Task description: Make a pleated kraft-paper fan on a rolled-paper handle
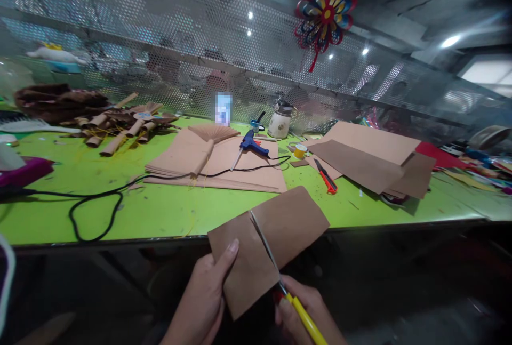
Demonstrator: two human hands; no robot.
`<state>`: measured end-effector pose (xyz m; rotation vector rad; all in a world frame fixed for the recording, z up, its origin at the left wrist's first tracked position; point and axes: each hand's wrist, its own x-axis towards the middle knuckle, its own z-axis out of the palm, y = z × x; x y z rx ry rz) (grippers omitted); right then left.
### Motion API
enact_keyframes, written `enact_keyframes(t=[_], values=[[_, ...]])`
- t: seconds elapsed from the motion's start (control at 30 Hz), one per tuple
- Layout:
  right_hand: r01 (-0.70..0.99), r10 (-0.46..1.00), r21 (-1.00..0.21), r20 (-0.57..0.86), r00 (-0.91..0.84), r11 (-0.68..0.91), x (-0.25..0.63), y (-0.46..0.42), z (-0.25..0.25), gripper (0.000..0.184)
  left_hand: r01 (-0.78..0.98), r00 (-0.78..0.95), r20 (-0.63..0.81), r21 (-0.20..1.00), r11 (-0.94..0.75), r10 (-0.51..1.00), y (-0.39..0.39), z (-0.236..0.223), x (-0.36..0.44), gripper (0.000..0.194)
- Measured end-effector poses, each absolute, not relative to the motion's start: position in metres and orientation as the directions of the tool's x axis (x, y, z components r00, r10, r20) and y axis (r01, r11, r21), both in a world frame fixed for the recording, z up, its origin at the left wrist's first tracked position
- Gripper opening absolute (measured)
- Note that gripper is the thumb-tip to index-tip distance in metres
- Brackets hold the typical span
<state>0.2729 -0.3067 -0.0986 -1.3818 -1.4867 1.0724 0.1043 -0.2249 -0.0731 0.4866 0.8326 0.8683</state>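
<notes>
My left hand (206, 294) grips a piece of brown kraft paper (248, 265) by its left side, thumb on top and fingers underneath. The paper is held just off the front edge of the table. My right hand (302, 307) is closed around the yellow handle of a pair of scissors (307, 319). Their blades lie across the paper from its near edge towards its far edge, and a slit shows along them. Right of the blades the paper is still joined near the far edge, as far as I can tell.
On the green table (168, 214) lie stacked brown sheets (248, 177) with a blue glue gun (252, 144) and a paper fan (204, 155). A red utility knife (326, 177) lies beside more sheets (356, 161). A black cord (96, 195) crosses the left side; rolled paper pieces (116, 142) lie behind it.
</notes>
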Motion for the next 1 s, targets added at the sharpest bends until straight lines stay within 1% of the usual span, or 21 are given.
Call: enact_keyframes(t=[0.17, 0.27, 0.4, 0.53, 0.63, 0.83, 1.0], values=[[0.333, 0.999, -0.943, 0.006, -0.040, 0.019, 0.274, -0.303, -0.089, 0.059, -0.480, 0.361, -0.424, 0.679, 0.555, 0.831, -0.220, -0.065, 0.107, 0.043], [0.371, 0.998, -0.927, 0.050, -0.029, 0.057, 0.276, -0.295, -0.079, 0.059, -0.487, 0.347, -0.410, 0.690, 0.536, 0.843, -0.216, -0.053, 0.110, 0.039], [0.385, 0.993, -0.915, 0.107, -0.059, 0.121, 0.277, -0.281, -0.071, 0.058, -0.498, 0.332, -0.386, 0.704, 0.507, 0.861, -0.207, -0.041, 0.113, 0.033], [0.360, 0.998, -0.931, 0.064, -0.016, 0.065, 0.279, -0.274, -0.075, 0.058, -0.484, 0.319, -0.378, 0.724, 0.492, 0.869, -0.200, -0.040, 0.116, 0.029], [0.349, 0.999, -0.936, 0.045, 0.010, 0.039, 0.281, -0.271, -0.081, 0.057, -0.480, 0.329, -0.381, 0.721, 0.501, 0.864, -0.196, -0.041, 0.117, 0.031], [0.369, 0.994, -0.923, 0.093, -0.064, 0.110, 0.281, -0.261, -0.084, 0.056, -0.472, 0.343, -0.381, 0.720, 0.508, 0.859, -0.193, -0.041, 0.119, 0.037], [0.379, 0.996, -0.921, 0.082, -0.033, 0.088, 0.280, -0.257, -0.086, 0.055, -0.459, 0.314, -0.415, 0.721, 0.519, 0.854, -0.192, -0.038, 0.120, 0.044]])
